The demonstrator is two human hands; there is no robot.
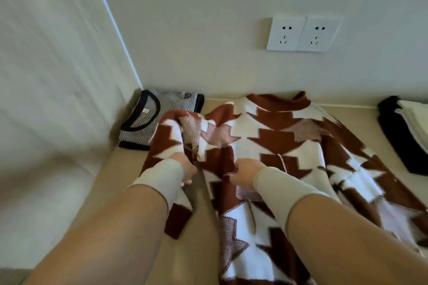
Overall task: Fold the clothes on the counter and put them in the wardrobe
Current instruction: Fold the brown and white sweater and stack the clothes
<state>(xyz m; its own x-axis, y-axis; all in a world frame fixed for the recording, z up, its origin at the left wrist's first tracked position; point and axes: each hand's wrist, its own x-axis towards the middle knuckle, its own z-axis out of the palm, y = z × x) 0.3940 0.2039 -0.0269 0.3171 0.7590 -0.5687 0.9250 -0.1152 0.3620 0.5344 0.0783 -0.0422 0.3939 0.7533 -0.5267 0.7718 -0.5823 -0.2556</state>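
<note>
Forearms reach in; both hands work the brown-and-white sweater (284, 146) on the surface (129, 169).
Left hand (185, 169) and right hand (245, 172) each pinch knit near the left sleeve. Soft, limp fabric; best held at seams. Collar points toward wall, long axis toward camera. Striped shirt (148, 118) folded at left; dark stack (403, 132) right.

Rust-white sweater (278, 146) (flat, counter (120, 169))

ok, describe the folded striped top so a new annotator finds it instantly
Start at the back-left corner of the beige counter, where the two walls meet. The striped top lies folded there, just left of the brown-and-white patterned sweater both hands are gripping. Only it has fine grey-and-white stripes with dark trim at the neckline and edges.
</note>
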